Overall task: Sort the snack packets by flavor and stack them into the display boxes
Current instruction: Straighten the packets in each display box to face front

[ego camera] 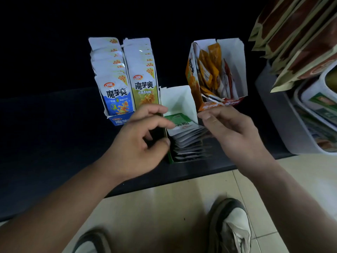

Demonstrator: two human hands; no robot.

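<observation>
On a dark low shelf (pixel 54 134) above a pale tiled floor (pixel 164 207), a person works at a green cardboard display box (pixel 170 156) partly filled with green-and-white foil snack packets (pixel 184 136). The left hand (pixel 144 139) curls round the box's left wall, thumb outside and fingertips on the uppermost packet. The right hand (pixel 233 132) sits at the right edge of the row with fingers bent; whether it pinches a packet or only steadies the wall cannot be told.

The step in hand appears to be squaring up the green row. The next move would call for tipping the shingled packets upright and pushing them back toward the box's raised white flap (pixel 179 99), where there is room. The box's long axis runs away from the person. The packets lean along it, overlapping, the farthest showing its printed face upward.

Beyond it to the left stand a full row of blue-and-white packets (pixel 116 95) and a row of olive-and-white packets (pixel 145 88). To the right, an orange cardboard box (pixel 193 83) holds jumbled orange and red packets (pixel 213 70), seemingly unsorted.
</observation>
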